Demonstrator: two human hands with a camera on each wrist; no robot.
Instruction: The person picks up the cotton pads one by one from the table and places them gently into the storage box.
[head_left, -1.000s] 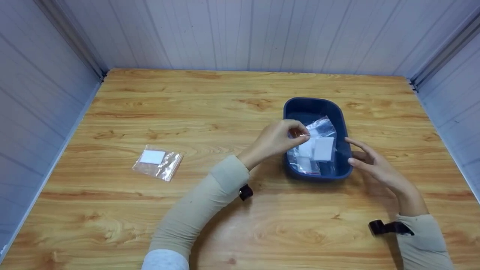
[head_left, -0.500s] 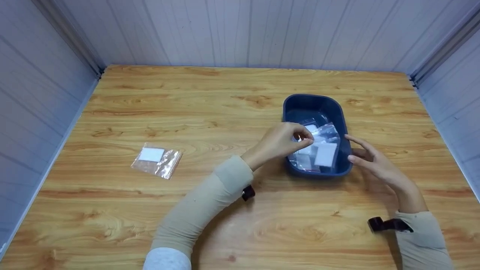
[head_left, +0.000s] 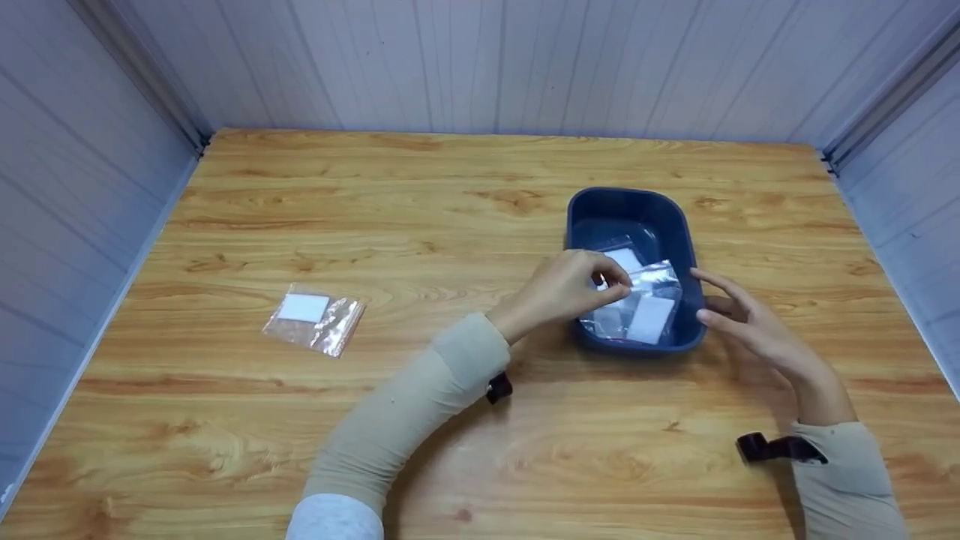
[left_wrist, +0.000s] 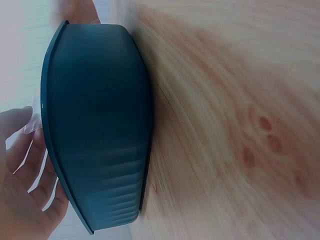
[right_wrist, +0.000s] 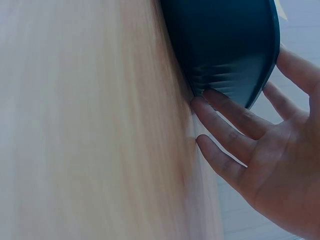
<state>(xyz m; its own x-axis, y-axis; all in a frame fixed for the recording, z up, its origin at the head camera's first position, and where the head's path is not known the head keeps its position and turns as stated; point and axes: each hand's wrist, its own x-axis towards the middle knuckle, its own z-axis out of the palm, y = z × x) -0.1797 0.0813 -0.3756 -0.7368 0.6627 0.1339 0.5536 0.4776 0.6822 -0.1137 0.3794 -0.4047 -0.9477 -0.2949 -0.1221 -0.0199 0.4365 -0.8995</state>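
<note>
A dark blue bin [head_left: 622, 208] stands on the table with several clear zip bags holding white pieces inside it. Over its left rim reaches my left hand [head_left: 555, 292], thumb and forefinger pinching a clear zip bag [head_left: 651, 319] that hangs into the bin. The left wrist view shows a corner of the clear zip bag [left_wrist: 34, 121] between thumb and fingers. My right hand [head_left: 765, 341] touches the bin's right side with spread fingers. In the right wrist view those fingers [right_wrist: 232, 115] lie along the bin wall [right_wrist: 220, 45].
Another clear zip bag [head_left: 304, 309] with a white piece lies flat on the left of the wood-grain table [head_left: 420, 195]. Pale panel walls [head_left: 465, 67] enclose the back and both sides.
My left hand has moved slightly right and down over the bin, and the pinched bag has dropped lower inside it. My right hand stays at the bin's side.
</note>
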